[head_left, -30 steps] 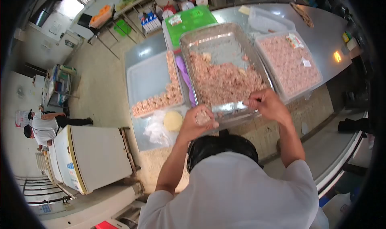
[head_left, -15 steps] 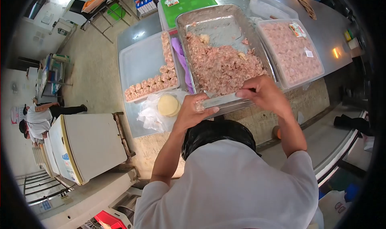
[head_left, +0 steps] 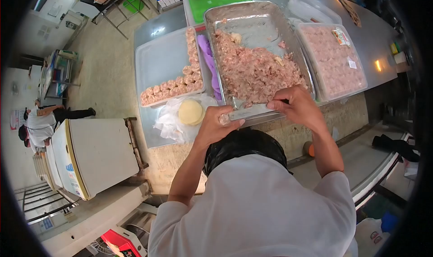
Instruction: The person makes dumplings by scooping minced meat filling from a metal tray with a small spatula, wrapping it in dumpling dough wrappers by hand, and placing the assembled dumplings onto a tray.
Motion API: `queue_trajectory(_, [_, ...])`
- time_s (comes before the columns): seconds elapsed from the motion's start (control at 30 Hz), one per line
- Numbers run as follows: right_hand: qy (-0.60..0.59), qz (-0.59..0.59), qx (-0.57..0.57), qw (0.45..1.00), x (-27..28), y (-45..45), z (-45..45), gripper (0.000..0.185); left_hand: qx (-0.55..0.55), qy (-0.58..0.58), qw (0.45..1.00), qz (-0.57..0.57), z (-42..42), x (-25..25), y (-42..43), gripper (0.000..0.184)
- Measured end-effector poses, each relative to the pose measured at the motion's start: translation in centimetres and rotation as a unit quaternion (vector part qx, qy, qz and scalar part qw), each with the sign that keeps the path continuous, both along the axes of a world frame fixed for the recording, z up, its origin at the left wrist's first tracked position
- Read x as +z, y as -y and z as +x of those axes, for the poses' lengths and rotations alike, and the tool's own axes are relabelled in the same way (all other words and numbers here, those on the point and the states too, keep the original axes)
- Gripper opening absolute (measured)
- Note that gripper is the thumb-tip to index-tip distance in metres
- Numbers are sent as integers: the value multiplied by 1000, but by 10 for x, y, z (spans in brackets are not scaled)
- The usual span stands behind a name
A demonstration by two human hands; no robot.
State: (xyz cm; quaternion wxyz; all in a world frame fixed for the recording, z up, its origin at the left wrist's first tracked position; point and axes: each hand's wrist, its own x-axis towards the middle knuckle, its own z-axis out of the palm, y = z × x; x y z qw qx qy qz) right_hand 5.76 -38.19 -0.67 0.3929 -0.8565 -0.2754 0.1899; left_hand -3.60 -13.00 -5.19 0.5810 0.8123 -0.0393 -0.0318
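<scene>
My left hand [head_left: 214, 127] is closed around a small meat dumpling [head_left: 224, 118] at the near edge of the metal tray. In my right hand [head_left: 295, 104] is a flat metal spatula [head_left: 252, 112], its tip reaching to the dumpling. Beyond both hands, pink minced meat [head_left: 259, 72] is heaped in the deep metal tray [head_left: 212, 20]. A stack of round pale dumpling wrappers [head_left: 191, 112] lies on a white plastic bag [head_left: 168, 121], left of my left hand.
Left is a plastic tray [head_left: 162, 54] with rows of formed dumplings [head_left: 173, 86]. A filled, lidded container [head_left: 331, 60] stands right, a green-lidded box [head_left: 217, 2] behind. A purple cloth [head_left: 208, 65] lies between trays. Another person [head_left: 40, 122] stands far left, beyond a white freezer [head_left: 103, 153].
The view has shifted slightly, so the table's things appear a little further right. Both hands keep nearly the same pose, with the spatula still against the dumpling.
</scene>
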Motion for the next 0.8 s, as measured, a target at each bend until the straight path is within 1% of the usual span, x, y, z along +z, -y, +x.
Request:
queue_trajectory(0.03, [3,10,7,1000,-1,-4,-3,27,-2,-18,1000,15,-2,1,0,25])
queue_trajectory(0.07, [8,20,11,1000,-2,-6,-5,27,-5,-8,1000,7,-3,2,0,25])
queue_trajectory(0.17, [-54,9,12,998,-9,-11,-1,27,-15,19,1000,-1,0,0,-2,26])
queue_trajectory(0.27, [-23,20,-14,999,4,-11,-4,25,-4,15,1000,11,-3,-8,-10,26])
queue_trajectory(0.37, [46,41,31,998,-12,-24,-5,25,-13,2,1000,4,-1,-6,-9,25])
queue_trajectory(0.43, [-28,50,17,998,-16,-21,1,27,-23,-19,1000,9,-2,-5,-15,26])
queue_trajectory(0.47, [-65,54,14,996,-17,-20,5,28,-24,-19,998,-60,-2,-8,-18,27])
queue_trajectory(0.5, [-55,41,0,998,-17,-19,9,29,-22,-20,991,-128,-2,-13,-23,29])
queue_trajectory(0.57, [-40,12,-31,999,-18,-15,12,31,5,-4,986,-169,-5,-23,-30,32])
queue_trajectory(0.6, [-60,0,-40,997,-20,-15,13,34,28,14,989,-143,-3,-26,-30,32])
queue_trajectory(0.67, [-65,6,-37,997,-20,-21,10,35,29,9,995,-99,0,-28,-36,31])
queue_trajectory(0.73, [-73,14,-30,997,-20,-34,7,35,-13,-40,997,-61,1,-24,-51,27])
queue_trajectory(0.8, [-84,21,-17,996,-25,-48,5,35,-19,-68,995,-77,5,-18,-56,26])
